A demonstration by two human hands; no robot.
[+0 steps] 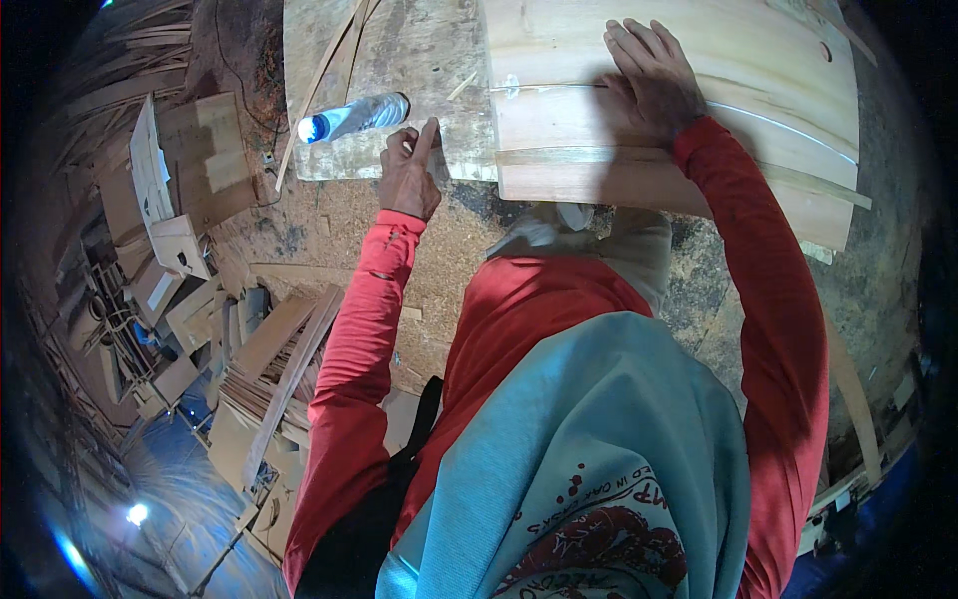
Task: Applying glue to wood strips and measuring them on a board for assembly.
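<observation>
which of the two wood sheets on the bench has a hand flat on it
The pale veneer sheet on the right: the right hand lies flat on it. The greyer sheet only has the left hand at its near edge.

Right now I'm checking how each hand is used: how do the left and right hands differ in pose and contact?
The left hand is curled, forefinger pointing up, at the edge of the rough grey board near the plastic bottle. The right hand lies flat, fingers spread, pressing the pale veneer sheet. The left grips nothing visible; neither does the right. Both wear red sleeves.
</observation>
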